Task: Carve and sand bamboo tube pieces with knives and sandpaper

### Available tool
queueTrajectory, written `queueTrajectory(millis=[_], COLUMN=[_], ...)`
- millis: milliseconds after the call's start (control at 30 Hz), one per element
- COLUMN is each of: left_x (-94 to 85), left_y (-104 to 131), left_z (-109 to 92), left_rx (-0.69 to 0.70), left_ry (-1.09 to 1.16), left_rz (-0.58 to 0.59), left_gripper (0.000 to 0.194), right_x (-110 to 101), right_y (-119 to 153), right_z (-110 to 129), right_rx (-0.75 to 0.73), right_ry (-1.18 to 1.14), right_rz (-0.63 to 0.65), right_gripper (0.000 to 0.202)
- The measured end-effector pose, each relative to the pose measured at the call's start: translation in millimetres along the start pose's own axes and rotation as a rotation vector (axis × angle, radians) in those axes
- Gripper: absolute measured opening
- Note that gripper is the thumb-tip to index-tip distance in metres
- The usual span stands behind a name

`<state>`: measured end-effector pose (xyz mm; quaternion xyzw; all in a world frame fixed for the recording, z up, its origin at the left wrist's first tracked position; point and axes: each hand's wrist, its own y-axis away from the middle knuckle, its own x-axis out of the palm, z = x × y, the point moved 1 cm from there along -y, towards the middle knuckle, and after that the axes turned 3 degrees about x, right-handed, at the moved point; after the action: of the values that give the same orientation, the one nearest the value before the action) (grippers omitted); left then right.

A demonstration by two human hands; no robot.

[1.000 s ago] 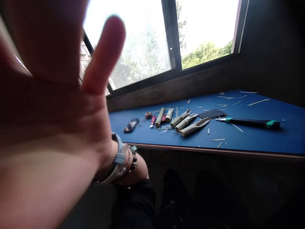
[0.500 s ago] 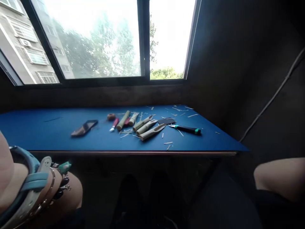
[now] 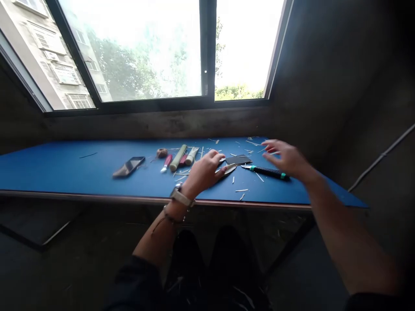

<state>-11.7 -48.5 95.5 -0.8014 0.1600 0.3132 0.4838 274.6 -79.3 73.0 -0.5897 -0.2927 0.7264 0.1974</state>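
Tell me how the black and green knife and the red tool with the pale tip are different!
The black and green knife looks longer; the red tool looks shorter. The knife's tip points left, but the red tool's pale tip points mostly toward the table's near edge. Both lie on the blue table.

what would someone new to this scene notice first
Probably the bright window above the long blue table, since the room around it is so dark. Next, the two bare hands over the table's right half: the left hand over the carved bamboo pieces, the right hand above the black-and-green knife.
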Motion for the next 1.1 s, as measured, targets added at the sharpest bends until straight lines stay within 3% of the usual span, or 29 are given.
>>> queueTrajectory(millis=[100, 200, 300, 400, 500, 600, 667, 833, 1033, 1100], left_x=[53.1, 79.2, 79.2, 67.8, 59.6, 62.4, 68.4, 79.2, 79.4, 80.2], left_y=[0.4, 5.7, 12.3, 17.6, 20.8, 24.1, 27.3, 35.8, 38.5, 38.2], left_z=[37.9, 62.7, 67.8, 65.2, 65.7, 69.4, 71.0, 68.0, 65.3, 66.8], left_rx=[-0.147, -0.265, -0.305, -0.357, -0.418, -0.523, -0.564, -0.478, -0.443, -0.461], left_ry=[-0.266, -0.314, -0.324, -0.243, 0.113, 0.567, 0.713, 0.635, 0.580, 0.566], left_rz=[0.224, 0.300, 0.248, 0.106, -0.023, -0.042, -0.068, -0.153, -0.088, -0.096], left_gripper=[0.017, 0.013, 0.014, 0.023, 0.028, 0.032, 0.036, 0.031, 0.022, 0.023], right_x=[52.8, 79.3, 86.6, 87.4, 86.1, 83.6, 82.0, 76.8, 60.6, 52.4], right_y=[3.5, 12.1, 16.0, 15.9, 15.7, 16.4, 17.1, 17.6, 18.0, 17.9], right_z=[-13.7, -27.3, -34.3, -34.1, -30.1, -27.0, -26.4, -15.6, 48.5, 65.8], right_rx=[0.157, 0.249, 0.268, 0.279, 0.326, 0.364, 0.356, 0.279, -0.095, -0.158], right_ry=[0.144, 0.241, 0.277, 0.280, 0.274, 0.239, 0.199, 0.097, -0.181, -0.178], right_rz=[0.240, 0.375, 0.423, 0.397, 0.292, 0.161, 0.098, 0.010, 0.060, 0.097], right_gripper=[0.037, 0.036, 0.034, 0.032, 0.036, 0.044, 0.047, 0.048, 0.044, 0.044])
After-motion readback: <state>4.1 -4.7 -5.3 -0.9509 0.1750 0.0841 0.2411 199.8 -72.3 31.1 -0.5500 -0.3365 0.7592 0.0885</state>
